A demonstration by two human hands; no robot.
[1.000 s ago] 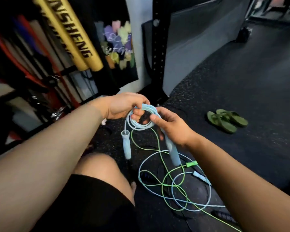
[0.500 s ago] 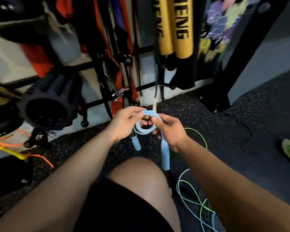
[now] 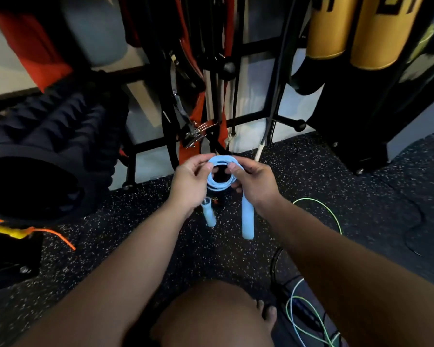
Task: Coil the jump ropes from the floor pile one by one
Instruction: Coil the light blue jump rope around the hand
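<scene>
Below and right of the grip, green and pale ropes (image 3: 308,319) lie loose on the floor (image 3: 110,246), not yet coiled. The left hand (image 3: 189,181) and right hand (image 3: 254,182) each pinch the coiled blue rope (image 3: 221,171), handles (image 3: 247,221) hanging beneath; a rack (image 3: 238,121) stands beyond.

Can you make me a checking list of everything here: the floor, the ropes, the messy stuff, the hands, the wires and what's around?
Surface: black speckled floor, in dim light.
Job's things: light blue jump rope wound into a small coil, both handles hanging down; loose ropes, green and pale blue, lying on the floor at lower right.
Clutter: orange cord on the floor at left.
Grippers: left hand and right hand each pinch one side of the coil.
Cables: thin black cable on the floor at right.
Surroundings: black foam roller, yellow pads, black rack with straps hanging on it.
</scene>
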